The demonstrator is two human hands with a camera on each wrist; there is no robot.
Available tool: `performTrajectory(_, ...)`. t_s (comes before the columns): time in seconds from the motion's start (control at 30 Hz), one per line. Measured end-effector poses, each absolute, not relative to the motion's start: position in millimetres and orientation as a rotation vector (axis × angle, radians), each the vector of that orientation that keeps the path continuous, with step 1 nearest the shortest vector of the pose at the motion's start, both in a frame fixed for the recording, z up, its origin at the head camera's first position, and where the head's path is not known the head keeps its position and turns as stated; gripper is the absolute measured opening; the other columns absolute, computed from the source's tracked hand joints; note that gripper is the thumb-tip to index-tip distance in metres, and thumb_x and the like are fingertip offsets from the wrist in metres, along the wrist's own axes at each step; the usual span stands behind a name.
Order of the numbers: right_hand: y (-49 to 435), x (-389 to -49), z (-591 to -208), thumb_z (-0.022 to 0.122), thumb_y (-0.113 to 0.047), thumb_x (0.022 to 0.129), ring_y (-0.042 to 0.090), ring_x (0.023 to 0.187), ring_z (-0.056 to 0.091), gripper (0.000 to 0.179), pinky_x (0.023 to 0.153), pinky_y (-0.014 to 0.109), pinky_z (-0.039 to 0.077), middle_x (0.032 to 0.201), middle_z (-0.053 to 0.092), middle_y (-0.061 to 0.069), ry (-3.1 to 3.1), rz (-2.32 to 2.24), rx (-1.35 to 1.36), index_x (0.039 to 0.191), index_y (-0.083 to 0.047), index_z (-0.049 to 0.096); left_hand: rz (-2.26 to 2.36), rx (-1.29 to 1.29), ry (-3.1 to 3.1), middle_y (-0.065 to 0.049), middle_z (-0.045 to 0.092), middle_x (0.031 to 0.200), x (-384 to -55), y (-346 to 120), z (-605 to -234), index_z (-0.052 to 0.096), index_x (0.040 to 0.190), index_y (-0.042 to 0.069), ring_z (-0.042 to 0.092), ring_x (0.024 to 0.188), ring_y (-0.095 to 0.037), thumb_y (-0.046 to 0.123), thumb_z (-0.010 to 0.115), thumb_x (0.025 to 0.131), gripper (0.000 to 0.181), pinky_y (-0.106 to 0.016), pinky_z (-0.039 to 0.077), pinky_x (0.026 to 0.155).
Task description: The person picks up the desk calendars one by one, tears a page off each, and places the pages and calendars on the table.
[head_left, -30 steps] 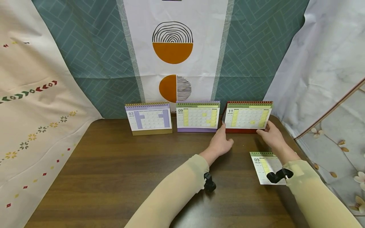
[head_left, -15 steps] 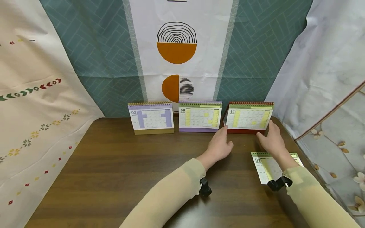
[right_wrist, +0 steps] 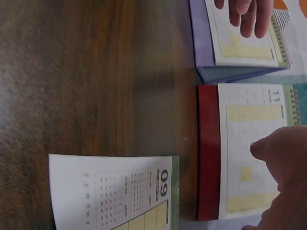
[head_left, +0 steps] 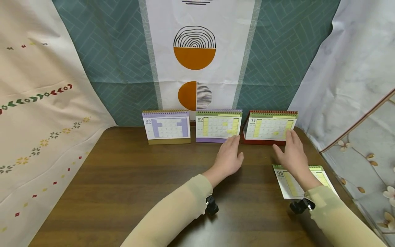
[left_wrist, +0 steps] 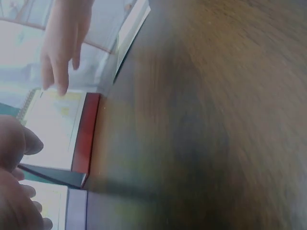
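Three desk calendars stand in a row along the back of the table: a gold-based one marked 03 [head_left: 169,127], a purple-based one marked 09 [head_left: 217,125] and a red-based one marked 11 [head_left: 268,127]. My left hand [head_left: 227,157], fingers extended, is in front of the purple-based calendar, its fingertips overlapping the lower right corner in the head view. Before the red-based calendar my right hand [head_left: 291,154] is spread, thumb apart, fingertips overlapping its lower right part. Both hands hold nothing. A loose calendar page marked 09 [head_left: 290,185] lies on the table, partly under my right forearm.
The brown wooden table [head_left: 139,192] runs toward me. Behind it hangs a green cloth with a white printed panel [head_left: 197,75]. Patterned cloths flank it, a cream one [head_left: 46,113] on the left and a whitish floral one [head_left: 355,103] on the right.
Both hands have let go of the red-based calendar. My left hand has moved left toward the purple-based one; my right has drawn back slightly and straightened its fingers. The head view has shifted slightly.
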State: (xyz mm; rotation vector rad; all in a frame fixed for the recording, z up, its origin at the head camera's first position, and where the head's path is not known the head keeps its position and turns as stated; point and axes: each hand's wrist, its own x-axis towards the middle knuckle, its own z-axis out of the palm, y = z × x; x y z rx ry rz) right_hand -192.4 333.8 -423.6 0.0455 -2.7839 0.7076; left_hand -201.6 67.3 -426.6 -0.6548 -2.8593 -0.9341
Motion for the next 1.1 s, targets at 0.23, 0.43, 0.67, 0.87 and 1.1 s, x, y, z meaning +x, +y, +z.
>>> performTrajectory(0.23,319.1,-186.0,-424.6,0.066,-0.023,0.112,0.058,0.161,0.013,0.083,0.118,0.078,0.025,0.173,0.015,0.040,-2.700,0.645,0.158,0.169,0.013,0.017,-0.969,-0.632,-2.847,-0.016,0.033,0.178,-199.3,45.0,-424.4,0.035,0.171,0.003,0.028,0.165,-0.033,0.028,0.058,0.116,0.065,-0.045,0.020,0.133)
performTrajectory(0.43,303.2,-183.9,-424.2,0.069,-0.021,0.111,0.059,0.160,0.016,0.084,0.119,0.077,0.025,0.173,0.018,0.038,-2.684,0.635,0.217,0.170,0.011,0.019,-1.003,-0.590,-2.829,-0.015,0.031,0.178,-197.8,25.1,-424.6,0.034,0.171,0.003,0.027,0.165,-0.032,0.029,0.057,0.116,0.065,-0.045,0.022,0.132)
performTrajectory(0.67,280.3,-183.6,-423.6,0.071,-0.023,0.110,0.058,0.159,0.021,0.086,0.122,0.074,0.025,0.174,0.020,0.036,-2.698,0.643,0.246,0.171,0.009,0.019,-1.096,-0.525,-2.776,-0.018,0.031,0.178,-197.7,5.0,-422.3,0.035,0.171,0.003,0.027,0.164,-0.036,0.029,0.058,0.116,0.065,-0.051,0.024,0.131)
performTrajectory(0.87,259.0,-184.2,-422.8,0.073,-0.022,0.108,0.057,0.159,0.023,0.087,0.125,0.070,0.024,0.174,0.023,0.035,-2.688,0.680,0.287,0.170,0.009,0.021,-1.154,-0.459,-2.727,-0.019,0.028,0.179,-198.8,-8.8,-420.3,0.034,0.171,0.005,0.027,0.164,-0.038,0.030,0.059,0.116,0.066,-0.057,0.029,0.129)
performTrajectory(1.1,237.4,-187.2,-423.4,0.073,-0.022,0.108,0.055,0.160,0.022,0.087,0.124,0.070,0.025,0.175,0.022,0.034,-2.694,0.727,0.301,0.171,0.009,0.021,-1.198,-0.373,-2.701,-0.018,0.025,0.180,-202.8,-22.8,-420.8,0.025,0.174,0.004,0.023,0.166,-0.033,0.029,0.059,0.116,0.072,-0.051,0.025,0.131)
